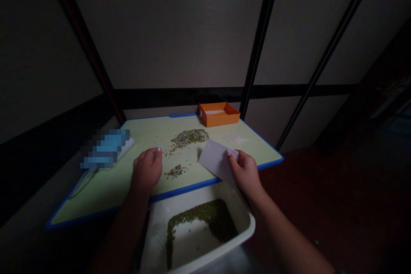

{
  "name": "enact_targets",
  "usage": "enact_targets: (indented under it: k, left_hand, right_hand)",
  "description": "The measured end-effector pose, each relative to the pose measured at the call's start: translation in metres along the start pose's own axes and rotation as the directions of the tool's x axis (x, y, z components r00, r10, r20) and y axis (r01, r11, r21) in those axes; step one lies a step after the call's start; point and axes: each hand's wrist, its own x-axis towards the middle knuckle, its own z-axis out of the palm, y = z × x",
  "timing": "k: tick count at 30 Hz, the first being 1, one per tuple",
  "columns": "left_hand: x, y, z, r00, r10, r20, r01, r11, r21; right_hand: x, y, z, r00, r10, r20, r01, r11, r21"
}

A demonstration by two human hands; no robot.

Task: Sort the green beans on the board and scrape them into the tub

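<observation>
My right hand is closed on a white card, pinching its right edge and holding it tilted just above the table's near edge. My left hand rests on the pale green table with its fingers curled and the forefinger tip at the small pile of green beans. A larger heap of green beans lies further back. Below the table edge sits a white tub holding more green beans.
An orange tray with something white inside stands at the table's far edge. A faint patch of white grains lies right of the large heap. A blurred blue and white object sits at the left. Dark panelled walls stand behind.
</observation>
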Motion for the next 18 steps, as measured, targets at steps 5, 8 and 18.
enact_targets:
  k: [5,8,18]
  left_hand:
    - [-0.0006,0.0012,0.0000,1.000,-0.002,0.003,0.002,1.000,0.019]
    - [-0.0002,0.0012,0.0002,1.000,0.001,0.016,-0.002,0.999,0.035]
    - [-0.0019,0.0021,0.0006,1.000,0.014,0.014,-0.015,0.999,0.036]
  right_hand:
    - [0.0007,0.0029,0.0012,0.999,0.043,-0.018,-0.043,0.999,0.003]
    - [0.0013,0.0019,0.0048,0.998,0.053,0.019,-0.053,0.998,0.034]
    - [-0.0013,0.0038,0.0016,0.996,0.085,0.029,-0.087,0.991,0.102]
